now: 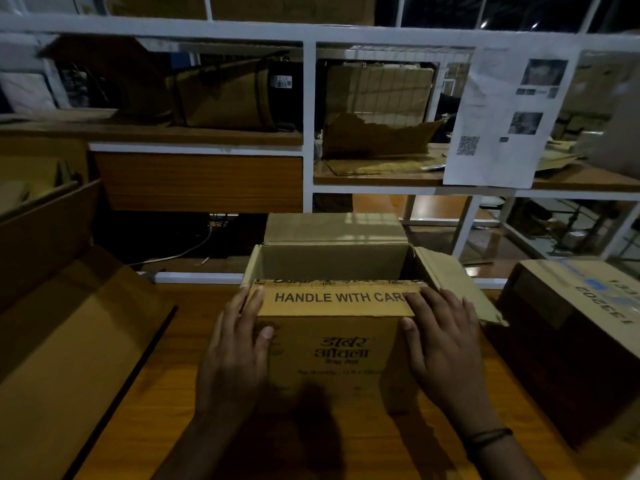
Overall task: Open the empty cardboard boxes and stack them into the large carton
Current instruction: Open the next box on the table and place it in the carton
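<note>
A small cardboard box [332,351] stands upright at the middle of the wooden worktop [166,410], close to its far edge, with its top open. The near flap [332,301], printed "HANDLE WITH CARE", is folded outward and down against the front face. The far flap [332,228] stands up, and the right flap [453,282] splays out to the side with a ragged edge.

The left hand [235,358] lies at the box's left front corner, fingers on the end of the near flap and thumb on the front face. The right hand [443,348] lies at the right front corner, fingertips on the other end of that flap. On both hands the grip is apart: the fingers are straight and pressed flat, curled round nothing.

Bare worktop runs on both sides of the box and in front of it. To the left the large carton [69,341] spreads a broad flap over the worktop near the left hand. To the right a second box [581,341] sits close beside the splayed flap.

The small box's inner walls are bare where they show; its floor is hidden. What is in the large carton cannot be made out. A white shelf rack [308,133] behind holds flattened cardboard.
</note>
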### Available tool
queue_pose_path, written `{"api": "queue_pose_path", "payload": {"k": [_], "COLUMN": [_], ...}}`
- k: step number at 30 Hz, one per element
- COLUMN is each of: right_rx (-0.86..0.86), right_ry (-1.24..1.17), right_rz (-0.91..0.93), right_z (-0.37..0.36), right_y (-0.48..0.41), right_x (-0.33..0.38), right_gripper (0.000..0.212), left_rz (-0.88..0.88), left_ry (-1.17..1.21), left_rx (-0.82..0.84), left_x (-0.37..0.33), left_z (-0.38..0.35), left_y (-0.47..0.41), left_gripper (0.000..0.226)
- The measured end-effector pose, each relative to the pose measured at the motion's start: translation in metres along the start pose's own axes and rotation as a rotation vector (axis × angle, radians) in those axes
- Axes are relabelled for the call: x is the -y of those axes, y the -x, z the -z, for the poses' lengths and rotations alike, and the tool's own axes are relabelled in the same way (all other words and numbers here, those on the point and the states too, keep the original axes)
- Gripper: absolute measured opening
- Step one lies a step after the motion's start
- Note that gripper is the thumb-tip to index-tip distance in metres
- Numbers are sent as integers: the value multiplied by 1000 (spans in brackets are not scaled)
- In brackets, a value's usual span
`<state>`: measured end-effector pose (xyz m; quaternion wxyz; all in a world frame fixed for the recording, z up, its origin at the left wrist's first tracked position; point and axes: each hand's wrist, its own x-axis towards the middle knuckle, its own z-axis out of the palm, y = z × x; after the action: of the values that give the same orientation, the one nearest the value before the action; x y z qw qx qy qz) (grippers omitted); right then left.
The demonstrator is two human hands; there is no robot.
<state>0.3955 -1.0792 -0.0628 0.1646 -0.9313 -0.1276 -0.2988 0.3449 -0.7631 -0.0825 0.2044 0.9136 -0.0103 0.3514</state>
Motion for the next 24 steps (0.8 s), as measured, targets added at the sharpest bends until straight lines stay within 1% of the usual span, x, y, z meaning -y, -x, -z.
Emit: {"api": "queue_pose_path", "payload": {"k": [3, 5, 10, 13, 15, 17, 19, 20, 22, 24], "right_rx": [16, 26, 30, -61, -123, -141, -139, -135, -122, -126], "right_ry": [-43, -53, -55, -38, -106, -238, -333, -356, -375, -367], "right_rz": [-71, -66, -60, -94, -126, -161, -160, -143, -98, -39], "right_z": [-1, 0, 4, 5, 6, 7, 8, 9, 11, 12], "right_y": [0, 0, 4, 18, 27, 29, 24, 19, 9, 2], "right_x": [2, 1, -3, 1, 3, 4, 3, 2, 1, 3], "right_gripper": [53, 53, 53, 55, 56, 55, 52, 50, 49, 49], "left_rz": [-7, -12, 20, 121, 219, 348, 429, 433, 376, 286], "left_ry": [6, 46, 80, 11, 17, 96, 212, 273, 358, 350], "left_rx": [-3, 17, 24, -62, -136, -166, -150, -138, -121, -129], "left_x": [6, 6, 0, -11, -18, -21, -22, -23, -25, -28], "left_z": [-2, -1, 4, 11, 15, 19, 25, 28, 33, 36], "left_y": [1, -2, 0, 11, 19, 22, 18, 15, 6, -1], "left_gripper": [53, 50, 54, 57, 56, 48, 49, 52, 61, 62]}}
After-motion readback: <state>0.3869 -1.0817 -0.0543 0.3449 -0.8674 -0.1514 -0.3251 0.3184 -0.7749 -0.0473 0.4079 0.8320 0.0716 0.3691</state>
